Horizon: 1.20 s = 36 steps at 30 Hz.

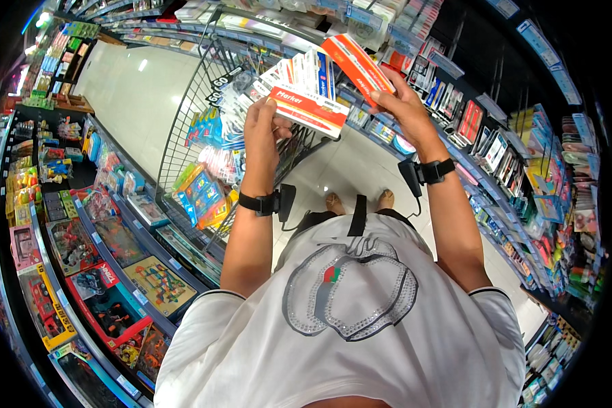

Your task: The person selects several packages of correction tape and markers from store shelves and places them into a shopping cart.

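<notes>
A red and white marker box point(308, 111) is pinched by its left end in my left hand point(266, 125), thumb on top. My right hand point(405, 104) grips the lower end of another red and white marker box point(356, 66), tilted up to the left. Both are held over the near side of a wire shopping cart point(183, 109). Behind the left box stand several white, red and blue marker boxes point(311, 71); what they rest on is hidden. Packs in blue and clear wrapping point(204, 127) and colourful packaged goods point(204, 194) lie in the cart.
Shelves of boxed toys point(107, 301) line the left side. On the right, a shelf rack point(482, 168) holds pens, boxes and hanging packs. More stationery point(367, 25) is at the top. Tiled floor point(132, 86) shows beyond the cart and around my feet.
</notes>
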Motion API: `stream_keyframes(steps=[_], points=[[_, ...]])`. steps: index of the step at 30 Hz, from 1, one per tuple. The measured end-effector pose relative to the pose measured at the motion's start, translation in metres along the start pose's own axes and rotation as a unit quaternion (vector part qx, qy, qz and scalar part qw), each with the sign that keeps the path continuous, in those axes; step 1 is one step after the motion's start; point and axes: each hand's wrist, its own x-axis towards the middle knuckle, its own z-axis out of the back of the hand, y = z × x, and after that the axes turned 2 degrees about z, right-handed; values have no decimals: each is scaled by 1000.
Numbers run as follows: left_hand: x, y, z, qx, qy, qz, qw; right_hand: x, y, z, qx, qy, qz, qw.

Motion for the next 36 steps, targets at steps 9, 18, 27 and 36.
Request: stream_keyframes(steps=[9, 18, 27, 36], points=[[4, 1, -11, -6, 31, -2, 1000, -20, 28, -12, -47, 49, 39, 997], [2, 0, -11, -9, 28, -2, 1000, -20, 23, -13, -26, 49, 61, 997], [1, 3, -9, -8, 28, -10, 1000, -27, 30, -15, -24, 53, 57, 997], [-2, 1, -7, -25, 34, -5, 999, -33, 34, -19, -125, 30, 93, 987]])
